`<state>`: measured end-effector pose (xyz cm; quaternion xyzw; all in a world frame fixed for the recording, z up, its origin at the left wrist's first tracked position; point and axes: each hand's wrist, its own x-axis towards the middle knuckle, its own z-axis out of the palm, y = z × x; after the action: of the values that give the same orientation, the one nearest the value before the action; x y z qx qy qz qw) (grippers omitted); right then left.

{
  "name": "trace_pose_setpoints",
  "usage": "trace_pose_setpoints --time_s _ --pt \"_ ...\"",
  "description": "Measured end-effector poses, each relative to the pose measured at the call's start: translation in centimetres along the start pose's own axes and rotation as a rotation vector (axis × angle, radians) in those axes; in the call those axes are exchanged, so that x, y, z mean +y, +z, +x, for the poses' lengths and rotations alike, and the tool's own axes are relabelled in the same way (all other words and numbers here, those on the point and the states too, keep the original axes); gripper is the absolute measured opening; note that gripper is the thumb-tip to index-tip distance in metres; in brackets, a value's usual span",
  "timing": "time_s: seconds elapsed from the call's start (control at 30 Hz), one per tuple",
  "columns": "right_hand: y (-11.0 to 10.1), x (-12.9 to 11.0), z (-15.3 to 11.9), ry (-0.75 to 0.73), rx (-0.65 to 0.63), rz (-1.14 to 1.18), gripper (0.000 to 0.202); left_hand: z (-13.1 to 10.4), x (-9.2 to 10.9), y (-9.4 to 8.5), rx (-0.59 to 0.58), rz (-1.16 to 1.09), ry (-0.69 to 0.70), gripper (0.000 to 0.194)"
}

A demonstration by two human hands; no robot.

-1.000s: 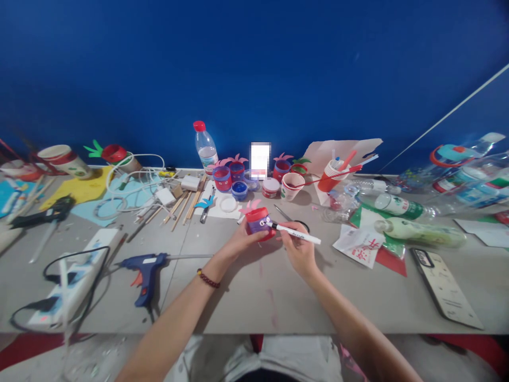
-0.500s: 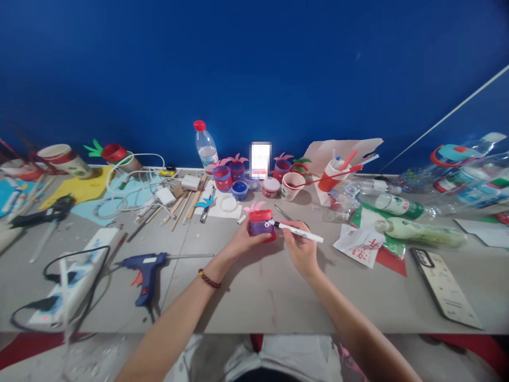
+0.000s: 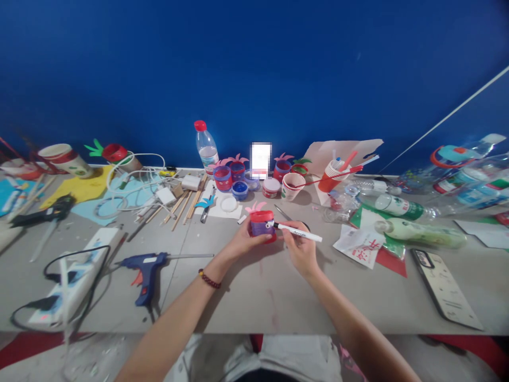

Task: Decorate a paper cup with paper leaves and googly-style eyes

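Observation:
My left hand [image 3: 244,242] is wrapped round a small painted cup [image 3: 259,227], purple with a red rim and pink paper leaves on top. White eye shapes with dark marks show on the cup's side. Between the fingers of my right hand [image 3: 301,248] is a white acrylic marker [image 3: 304,232]. Its black end points left at the eye marks; whether the tip touches them I cannot tell. Behind stand similar cups, among them a purple and red cup [image 3: 222,179], next to an open pot of blue paint [image 3: 239,190].
A blue glue gun [image 3: 145,270] and a white power strip [image 3: 75,281] with cords lie at the left. On the right are a phone [image 3: 447,289], a crumpled printed paper [image 3: 358,245] and several plastic bottles. A paper cup [image 3: 293,187] with a red stick stands behind my right hand.
The marker's dark end has shifted slightly left and stays by the eye marks. The held cup has turned or tilted a little; both hands keep nearly the same place.

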<state>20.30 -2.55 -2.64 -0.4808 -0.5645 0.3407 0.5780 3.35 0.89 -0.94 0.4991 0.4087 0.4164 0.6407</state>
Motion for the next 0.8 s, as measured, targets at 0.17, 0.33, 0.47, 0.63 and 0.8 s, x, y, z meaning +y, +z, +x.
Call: trace_pose_setpoints --time_s 0.17,0.33,0.47,0.63,0.8 --pt "0.0 -0.3 0.1 0.001 0.008 -0.011 0.020 -0.1 0.1 0.1 -0.008 0.008 0.005 0.062" --pt "0.1 -0.7 0.1 0.021 0.028 0.003 0.021 0.0 -0.1 0.0 -0.017 -0.004 -0.013 0.064" --pt "0.2 -1.0 0.2 0.049 0.056 0.033 0.023 0.1 -0.2 -0.2 -0.041 0.003 -0.002 0.064" --pt "0.1 -1.1 0.3 0.081 0.072 0.054 0.027 0.0 0.0 -0.2 -0.039 0.035 0.006 0.063" --pt "0.1 -1.0 0.3 0.085 0.080 0.059 0.027 -0.1 0.0 -0.2 -0.036 0.038 0.011 0.063"
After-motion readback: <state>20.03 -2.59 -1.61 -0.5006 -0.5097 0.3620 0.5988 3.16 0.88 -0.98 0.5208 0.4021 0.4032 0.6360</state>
